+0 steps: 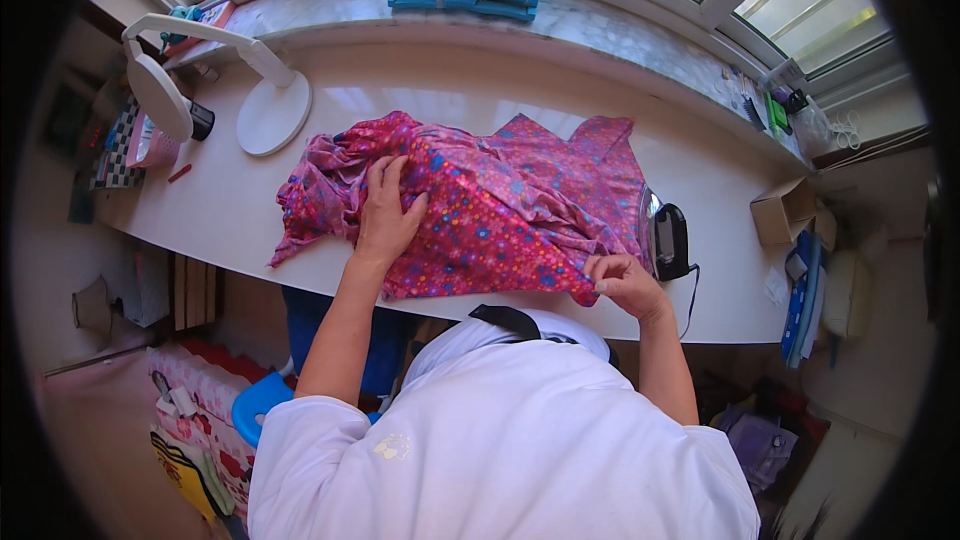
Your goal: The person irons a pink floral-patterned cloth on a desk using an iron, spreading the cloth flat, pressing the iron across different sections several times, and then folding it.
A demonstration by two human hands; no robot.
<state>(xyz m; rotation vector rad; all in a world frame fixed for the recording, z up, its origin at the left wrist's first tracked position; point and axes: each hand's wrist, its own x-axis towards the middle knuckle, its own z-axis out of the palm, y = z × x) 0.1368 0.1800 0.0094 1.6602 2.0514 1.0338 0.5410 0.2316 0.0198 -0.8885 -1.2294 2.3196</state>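
A pink floral garment (487, 217) lies spread over the white table (450, 75), bunched and wrinkled towards its left end. Its paler side shows at the upper right, while the brighter printed side faces up nearer to me. My left hand (388, 214) rests on the cloth with the fingers apart, pressing lightly or just touching; which one I cannot tell. Between thumb and fingers, my right hand (626, 283) pinches the garment's near right corner. Close beyond that hand stands an electric iron (667, 240) with a black handle, at the cloth's right edge, its cord hanging over the table's front.
A white desk lamp (274, 112) stands at the back left, near a pink basket (154, 146) and a red pen-like object (180, 173). On the right are a cardboard box (784, 210) and blue folders (801, 300). A blue stool (259, 405) is below left.
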